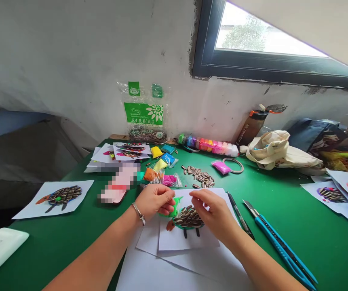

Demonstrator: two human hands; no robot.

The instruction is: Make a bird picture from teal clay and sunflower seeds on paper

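My left hand point(157, 198) is closed in a pinch at the upper left of the picture card, on a small packet of bright green clay point(176, 205). Across from it, my right hand point(210, 210) is bent over the card with its fingers drawn together; anything between the tips is too small to make out. Below them lies a white card point(188, 243) bearing a bird point(188, 218). The bird has a body of striped sunflower seeds, a brown head and two dark legs. Larger white sheets point(161, 270) lie under the card.
Loose sunflower seeds point(202, 177), a pink clay packet point(221, 167) and a tape ring point(233, 165) lie behind my hands. A pen point(240, 216) and a blue cutter point(279, 242) lie right. Finished cards point(63, 198) lie left; a seed bag point(145, 113) stands by the wall.
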